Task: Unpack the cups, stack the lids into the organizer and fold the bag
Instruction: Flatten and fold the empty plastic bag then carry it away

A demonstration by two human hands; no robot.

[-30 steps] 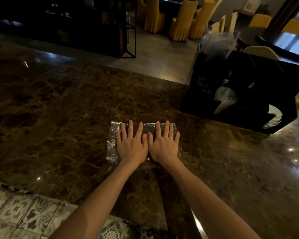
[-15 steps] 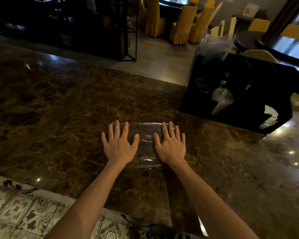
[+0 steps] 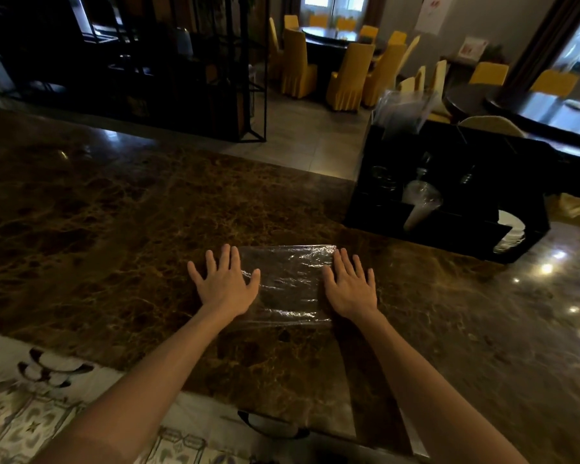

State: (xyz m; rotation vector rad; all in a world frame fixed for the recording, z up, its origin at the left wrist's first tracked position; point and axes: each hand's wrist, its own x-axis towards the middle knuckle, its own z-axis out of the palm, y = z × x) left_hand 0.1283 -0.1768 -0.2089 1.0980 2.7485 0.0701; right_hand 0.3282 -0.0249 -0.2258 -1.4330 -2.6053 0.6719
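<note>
both hands, left hand [image 3: 224, 283] and right hand [image 3: 350, 287], lie flat and apart on the bag [image 3: 288, 283]; thin, slippery-looking plastic, best pinched at an edge.

Two forearms enter from the lower edge, both bare from the edge of view to the wrist, with no sleeve over them. The left hand [image 3: 224, 283] and the right hand [image 3: 349, 286] are ungloved. Each hand shows five fingers with short nails.
</note>
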